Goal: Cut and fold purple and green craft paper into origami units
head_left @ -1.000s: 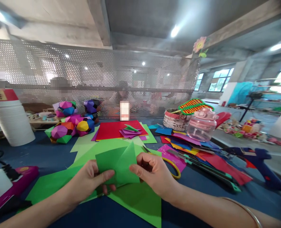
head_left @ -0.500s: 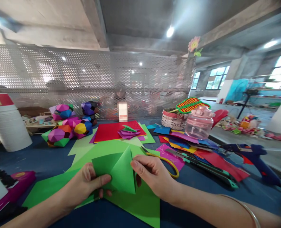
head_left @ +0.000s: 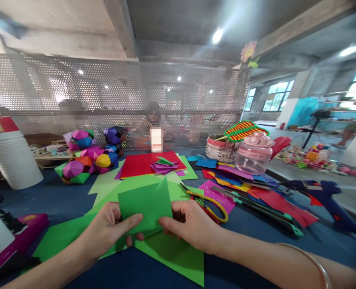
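A piece of green paper (head_left: 144,204) is held up between my two hands over the table. My left hand (head_left: 113,224) pinches its left side, thumb on the near face and fingers behind. At the right side my right hand (head_left: 188,222) grips it, the thumb pressed on the lower right corner. A small pointed tip of paper sticks up at the top right edge; what lies behind the sheet is hidden. Under the hands lie light green sheets (head_left: 181,257) and a darker green sheet (head_left: 63,237). Yellow-handled scissors (head_left: 223,206) rest just beyond my right hand.
Beyond are red sheets (head_left: 136,166) topped by folded purple pieces (head_left: 164,166). To the right lie a utility knife (head_left: 265,210), a glue gun (head_left: 325,196) and a pink bottle (head_left: 254,154). Folded paper balls (head_left: 75,168), paper cups (head_left: 15,160) and a power strip (head_left: 30,224) stand left.
The raised triangular flap of the green paper has been turned down, so a flatter face shows. My right hand has shifted from the flap's edge to the lower right corner.
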`<state>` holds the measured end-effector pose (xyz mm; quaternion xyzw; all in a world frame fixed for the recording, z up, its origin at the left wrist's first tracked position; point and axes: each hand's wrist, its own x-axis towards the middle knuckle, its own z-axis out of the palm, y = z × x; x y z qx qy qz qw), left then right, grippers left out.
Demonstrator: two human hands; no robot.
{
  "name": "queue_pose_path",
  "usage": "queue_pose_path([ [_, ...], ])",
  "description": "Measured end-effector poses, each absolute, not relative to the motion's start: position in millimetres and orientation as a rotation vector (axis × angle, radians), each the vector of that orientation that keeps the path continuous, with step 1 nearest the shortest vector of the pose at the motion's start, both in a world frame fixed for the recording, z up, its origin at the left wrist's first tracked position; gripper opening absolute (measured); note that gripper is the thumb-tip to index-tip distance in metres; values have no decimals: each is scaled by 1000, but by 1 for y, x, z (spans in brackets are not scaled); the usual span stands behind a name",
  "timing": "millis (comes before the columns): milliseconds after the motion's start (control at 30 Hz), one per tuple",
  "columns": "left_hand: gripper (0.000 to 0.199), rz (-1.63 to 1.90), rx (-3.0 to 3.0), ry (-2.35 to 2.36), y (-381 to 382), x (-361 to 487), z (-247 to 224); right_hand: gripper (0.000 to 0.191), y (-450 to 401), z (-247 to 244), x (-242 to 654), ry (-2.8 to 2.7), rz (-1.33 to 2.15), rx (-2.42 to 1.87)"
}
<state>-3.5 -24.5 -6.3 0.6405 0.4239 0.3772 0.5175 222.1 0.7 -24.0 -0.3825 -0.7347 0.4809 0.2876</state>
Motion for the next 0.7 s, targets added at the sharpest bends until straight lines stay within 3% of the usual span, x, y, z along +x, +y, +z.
queue_pose_path([
  [700, 40, 911, 1448, 1010, -25, -6, -13, 46, -6, -16, 218, -1841, 1163, -948],
])
